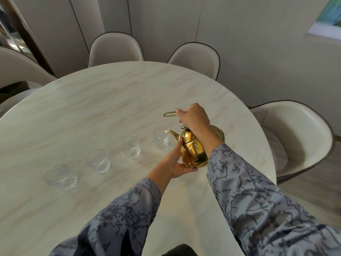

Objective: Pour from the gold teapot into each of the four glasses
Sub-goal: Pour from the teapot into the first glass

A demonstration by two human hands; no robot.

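table (pixel 110 100): round, marbled, bare toward 12 and 10 o'clock; edge curving close behind the pot at 3 o'clock, so little spare room that way.
chairs (pixel 199 58): ringed outside the rim from 9 round to 3 o'clock, clear of the work.
gold teapot (pixel 193 150): at about 3 o'clock of the row, tipped, long axis running 4 to 10 o'clock, spout tip at the rim of the nearest glass (liquid not discernible).
right hand (pixel 193 117): above the pot, closed round the looped wire handle.
left hand (pixel 177 163): cupped under the base on the 8 o'clock side, a fingertip against the lid edge; nearer of the two to the row.
nearest glass (pixel 162 138): just off the spout at 10 o'clock, upright.
remaining three glasses (pixel 97 160): strung away toward 8 o'clock, well apart from one another, apparently empty; probably an open sweep along that line.
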